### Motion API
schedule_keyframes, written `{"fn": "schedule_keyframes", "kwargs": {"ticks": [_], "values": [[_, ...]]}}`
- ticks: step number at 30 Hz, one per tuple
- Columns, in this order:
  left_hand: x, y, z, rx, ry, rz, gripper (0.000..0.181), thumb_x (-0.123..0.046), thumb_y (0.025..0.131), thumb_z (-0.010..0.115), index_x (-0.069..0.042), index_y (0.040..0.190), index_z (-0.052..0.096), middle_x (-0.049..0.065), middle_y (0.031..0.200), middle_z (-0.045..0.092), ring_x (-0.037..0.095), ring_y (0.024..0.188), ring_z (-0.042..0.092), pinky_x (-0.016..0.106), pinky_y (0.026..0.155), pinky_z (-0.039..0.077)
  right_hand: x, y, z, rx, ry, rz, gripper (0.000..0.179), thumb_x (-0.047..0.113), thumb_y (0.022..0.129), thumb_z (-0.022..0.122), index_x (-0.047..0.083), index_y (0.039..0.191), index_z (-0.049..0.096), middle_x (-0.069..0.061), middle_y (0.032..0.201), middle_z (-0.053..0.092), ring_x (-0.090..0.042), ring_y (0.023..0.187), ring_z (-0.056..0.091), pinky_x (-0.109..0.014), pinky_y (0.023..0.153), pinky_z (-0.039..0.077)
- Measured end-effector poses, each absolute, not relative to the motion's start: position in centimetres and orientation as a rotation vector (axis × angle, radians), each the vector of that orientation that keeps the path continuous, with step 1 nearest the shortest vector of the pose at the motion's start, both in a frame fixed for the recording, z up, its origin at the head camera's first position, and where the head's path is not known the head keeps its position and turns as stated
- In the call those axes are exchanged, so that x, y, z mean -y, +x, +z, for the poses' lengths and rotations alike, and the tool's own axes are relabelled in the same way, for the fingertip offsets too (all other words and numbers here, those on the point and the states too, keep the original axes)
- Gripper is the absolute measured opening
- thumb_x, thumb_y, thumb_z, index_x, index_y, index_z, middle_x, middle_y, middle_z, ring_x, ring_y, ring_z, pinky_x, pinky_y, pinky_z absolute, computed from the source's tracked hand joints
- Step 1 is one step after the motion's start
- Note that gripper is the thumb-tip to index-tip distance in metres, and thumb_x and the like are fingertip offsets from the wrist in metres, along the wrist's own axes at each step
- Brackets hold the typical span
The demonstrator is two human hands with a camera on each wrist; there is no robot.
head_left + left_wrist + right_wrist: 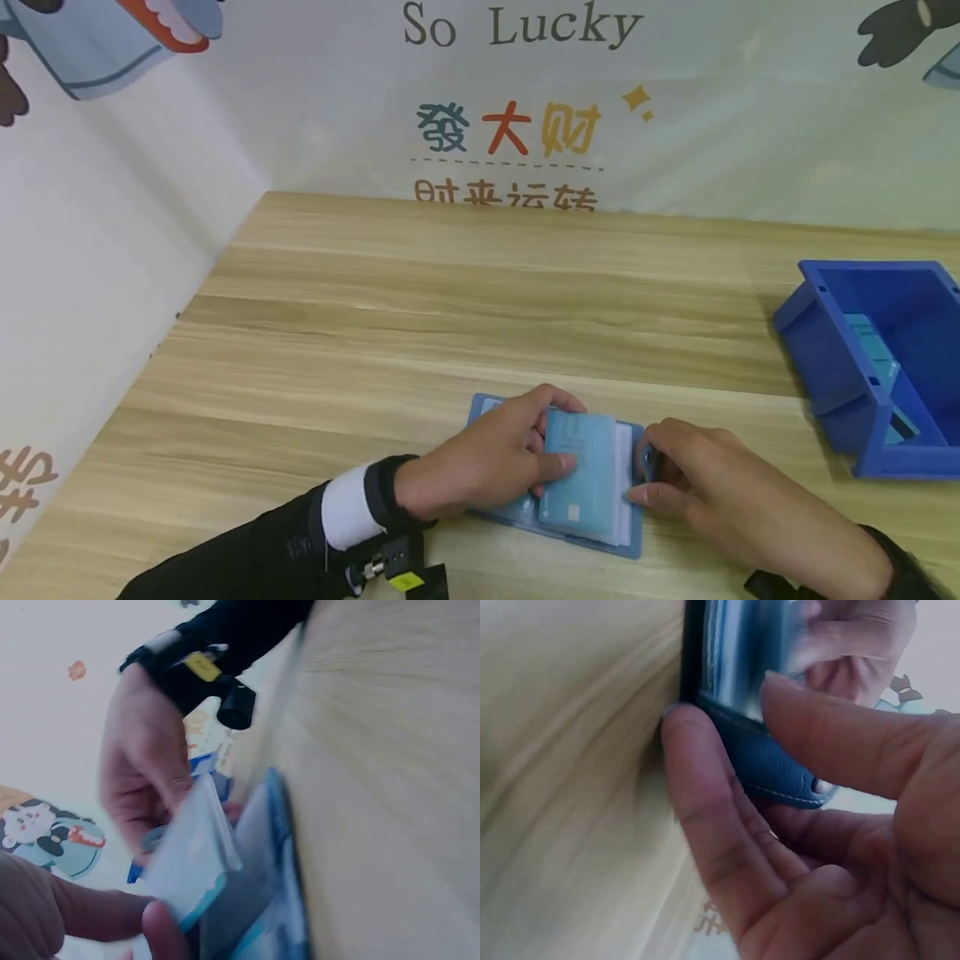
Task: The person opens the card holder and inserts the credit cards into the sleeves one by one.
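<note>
A blue card holder (632, 540) lies opened on the table, with clear sleeves in its middle. My left hand (487, 457) pinches the stack of sleeves at its left side, thumb on top of a light blue card (588, 475). In the left wrist view the sleeves (191, 862) stand raised at a slant from the cover. At the holder's right edge, my right hand (723, 471) holds the snap strap (772, 769), which lies between thumb and fingers in the right wrist view. The strap's snap hole shows near its end.
A blue plastic bin (832, 367) stands on the right of the wooden table (360, 333), with a few light blue cards (873, 350) inside. A printed cloth (712, 150) hangs behind the table, and another white sheet runs along the left edge.
</note>
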State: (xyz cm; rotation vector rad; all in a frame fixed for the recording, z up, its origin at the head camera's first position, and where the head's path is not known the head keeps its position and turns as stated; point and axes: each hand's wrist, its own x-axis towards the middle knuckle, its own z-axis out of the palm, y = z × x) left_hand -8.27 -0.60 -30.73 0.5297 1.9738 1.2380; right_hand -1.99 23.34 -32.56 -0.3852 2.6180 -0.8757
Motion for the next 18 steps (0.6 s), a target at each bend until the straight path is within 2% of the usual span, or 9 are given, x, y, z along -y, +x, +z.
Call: {"fn": "schedule_keyframes", "kwargs": {"ticks": [3, 6, 8, 11, 15, 18], "values": [[0.8, -8.7, -30.6, -2.022, 0.535, 1.265, 0.034, -0.022, 0.097, 0.069, -0.009, 0.125, 0.055, 0.004, 0.085, 0.049, 0.014, 0.07, 0.05, 0.026, 0.062, 0.042, -23.6, -2.0, -32.6, -2.639, -0.362, -0.816, 0.023, 0.026, 0.092, 0.074, 0.014, 0.089, 0.054, 0.006, 0.076, 0.046, -0.007, 0.066, 0.043, -0.026, 0.057, 0.036], [1.0, -9.0, -30.3, -2.145, 0.608, 1.227, 0.032, -0.034, 0.094, 0.073, -0.014, 0.113, 0.059, 0.004, 0.093, 0.049, 0.016, 0.084, 0.05, 0.028, 0.069, 0.042, -24.0, -2.1, -32.6, -2.657, -0.336, -0.757, 0.024, 0.025, 0.092, 0.074, 0.014, 0.087, 0.053, 0.006, 0.075, 0.045, -0.009, 0.066, 0.042, -0.027, 0.057, 0.035], [1.2, -9.2, -30.1, -2.183, 0.666, 1.242, 0.029, -0.034, 0.092, 0.075, -0.013, 0.105, 0.06, 0.004, 0.104, 0.049, 0.017, 0.097, 0.052, 0.029, 0.078, 0.047, -24.3, -2.2, -32.5, -2.673, -0.3, -0.708, 0.024, 0.024, 0.092, 0.074, 0.013, 0.087, 0.053, 0.005, 0.075, 0.045, -0.011, 0.066, 0.043, -0.028, 0.058, 0.035], [1.5, -9.4, -29.9, -2.179, 0.752, 1.282, 0.02, -0.021, 0.092, 0.076, -0.009, 0.098, 0.061, 0.006, 0.112, 0.052, 0.02, 0.108, 0.058, 0.028, 0.084, 0.053, -24.9, -2.5, -32.2, -2.717, -0.233, -0.615, 0.025, 0.024, 0.092, 0.074, 0.01, 0.088, 0.054, 0.002, 0.076, 0.046, -0.015, 0.068, 0.045, -0.031, 0.059, 0.037], [1.6, -9.4, -29.9, -2.258, 0.979, 1.145, 0.02, -0.006, 0.088, 0.077, -0.006, 0.102, 0.063, 0.007, 0.113, 0.054, 0.022, 0.109, 0.056, 0.028, 0.091, 0.05, -26.0, -2.8, -32.0, -2.773, -0.168, -0.522, 0.026, 0.024, 0.091, 0.075, 0.006, 0.09, 0.056, 0.0, 0.077, 0.048, -0.019, 0.07, 0.047, -0.037, 0.061, 0.04], [1.7, -8.9, -30.0, -2.324, 1.164, 0.879, 0.037, -0.018, 0.085, 0.083, -0.01, 0.115, 0.064, 0.006, 0.122, 0.052, 0.023, 0.114, 0.048, 0.033, 0.096, 0.042, -26.5, -2.9, -31.9, -2.763, -0.15, -0.504, 0.028, 0.027, 0.09, 0.076, 0.006, 0.091, 0.059, 0.001, 0.076, 0.05, -0.018, 0.068, 0.048, -0.036, 0.06, 0.04]]}}
